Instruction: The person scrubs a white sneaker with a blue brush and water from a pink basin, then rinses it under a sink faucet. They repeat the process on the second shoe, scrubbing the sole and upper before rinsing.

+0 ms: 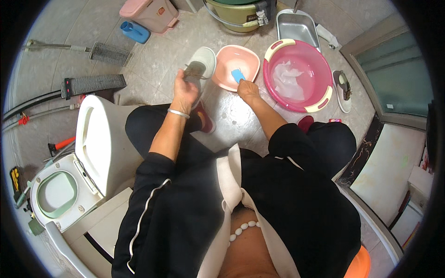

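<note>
My left hand [185, 92] wears a white bangle and grips a pale canvas-like shoe [205, 58] with dark laces, its toe pointing away from me. Its sole side is hidden. In my right hand [249, 91] is a small flat blue scrubbing tool [237, 74]; whether it is a brush or a sponge cannot be told. The blue piece hangs over the near part of a small peach-pink basin [231, 59]. The shoe lies just left of that basin's rim. A similar shoe [343, 95] sits on the floor at the right.
A large magenta tub [314, 66] holds a whitish crumpled item [288, 81]. Behind are a metal dustpan-like tray [297, 26], an olive bucket [236, 17], a pink bin [149, 15] and a blue jug [135, 32]. A white toilet [120, 133] stands close on my left, a glass-panelled door [393, 73] right.
</note>
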### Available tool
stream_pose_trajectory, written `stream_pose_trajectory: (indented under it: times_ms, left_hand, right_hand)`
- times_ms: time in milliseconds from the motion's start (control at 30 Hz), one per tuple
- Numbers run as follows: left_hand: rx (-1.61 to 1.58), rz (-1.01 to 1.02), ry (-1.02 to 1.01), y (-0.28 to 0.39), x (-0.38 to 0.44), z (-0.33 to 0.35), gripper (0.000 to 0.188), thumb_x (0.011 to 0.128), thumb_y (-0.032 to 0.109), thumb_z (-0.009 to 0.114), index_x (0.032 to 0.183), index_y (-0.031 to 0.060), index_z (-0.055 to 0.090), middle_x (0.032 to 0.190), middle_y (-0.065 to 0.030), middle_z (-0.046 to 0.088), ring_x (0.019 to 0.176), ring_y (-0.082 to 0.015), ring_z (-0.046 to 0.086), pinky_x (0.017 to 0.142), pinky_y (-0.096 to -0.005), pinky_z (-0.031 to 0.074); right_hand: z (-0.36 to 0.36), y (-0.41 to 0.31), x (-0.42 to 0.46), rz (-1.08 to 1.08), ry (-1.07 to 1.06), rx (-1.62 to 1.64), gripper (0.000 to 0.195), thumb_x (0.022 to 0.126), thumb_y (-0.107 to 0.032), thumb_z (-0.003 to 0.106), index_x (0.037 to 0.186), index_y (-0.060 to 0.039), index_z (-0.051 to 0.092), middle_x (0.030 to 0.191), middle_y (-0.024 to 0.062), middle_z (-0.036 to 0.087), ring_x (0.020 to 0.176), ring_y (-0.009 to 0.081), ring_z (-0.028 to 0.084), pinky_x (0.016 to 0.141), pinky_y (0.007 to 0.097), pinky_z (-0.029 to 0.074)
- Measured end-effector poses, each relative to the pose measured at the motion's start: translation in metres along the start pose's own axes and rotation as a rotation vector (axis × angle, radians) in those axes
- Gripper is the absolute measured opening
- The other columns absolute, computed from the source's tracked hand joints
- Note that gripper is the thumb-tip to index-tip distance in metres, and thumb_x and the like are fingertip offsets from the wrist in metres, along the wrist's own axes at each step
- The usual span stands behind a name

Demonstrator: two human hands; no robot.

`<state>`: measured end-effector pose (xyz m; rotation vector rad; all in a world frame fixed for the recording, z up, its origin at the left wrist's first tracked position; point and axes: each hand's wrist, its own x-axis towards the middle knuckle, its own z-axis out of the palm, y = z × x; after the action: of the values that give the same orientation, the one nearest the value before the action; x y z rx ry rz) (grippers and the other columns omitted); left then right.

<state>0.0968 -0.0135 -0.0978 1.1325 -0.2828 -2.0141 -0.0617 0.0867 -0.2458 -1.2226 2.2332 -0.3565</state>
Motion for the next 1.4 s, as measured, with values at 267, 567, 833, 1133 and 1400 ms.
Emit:
stream_pose_trajectory:
  times_ms: [267,567,833,1133,1400]
  left_hand:
    - [-0.050,0.026,-0.047,0.020,0.025,-0.013,0.035,0.084,0.029,0.043,0.102,0.0003,0.051,0.106,-0.0136,0.053,0.099,-0.0298,0.048,0.091,-0.0439,0.033]
    - [-0.139,0.033,-0.099,0.013,0.019,0.017,0.042,0.089,0.029,0.024,0.105,-0.0035,0.046,0.111,-0.0155,0.048,0.102,-0.0299,0.046,0.092,-0.0431,0.032]
    - [0.502,-0.082,-0.079,-0.022,0.013,0.012,0.026,0.085,0.014,0.039,0.104,-0.0021,0.045,0.100,-0.0129,0.052,0.092,-0.0239,0.051,0.081,-0.0363,0.041]
    - [0.379,-0.054,0.046,-0.011,0.046,-0.017,0.023,0.086,0.014,0.037,0.097,-0.0013,0.049,0.094,-0.0120,0.055,0.084,-0.0231,0.055,0.071,-0.0354,0.047]
    - [0.331,-0.037,0.085,-0.021,0.020,-0.039,0.025,0.086,0.015,0.036,0.101,-0.0022,0.046,0.099,-0.0146,0.053,0.090,-0.0255,0.052,0.077,-0.0358,0.045]
  right_hand:
    - [-0.035,-0.020,-0.011,0.087,0.042,0.190,0.034,0.081,-0.020,0.032,0.108,-0.0049,0.047,0.094,0.0227,0.054,0.087,0.0370,0.053,0.076,0.0430,0.041]
    - [-0.080,-0.043,-0.067,-0.044,0.198,0.633,0.037,0.083,-0.028,0.039,0.118,-0.0186,0.043,0.087,0.0204,0.055,0.079,0.0357,0.054,0.069,0.0398,0.042]
    - [-0.084,-0.055,-0.041,-0.194,0.345,0.151,0.033,0.081,-0.024,0.043,0.114,-0.0207,0.047,0.065,0.0202,0.054,0.062,0.0325,0.056,0.054,0.0437,0.043]
    - [-0.057,-0.065,-0.082,-0.410,0.479,0.117,0.039,0.081,-0.026,0.042,0.119,-0.0195,0.040,0.073,0.0207,0.056,0.064,0.0336,0.057,0.052,0.0431,0.045]
    - [-0.052,-0.007,-0.008,-0.010,0.182,0.018,0.036,0.080,-0.024,0.040,0.113,-0.0117,0.043,0.080,0.0198,0.058,0.073,0.0347,0.057,0.063,0.0457,0.043]
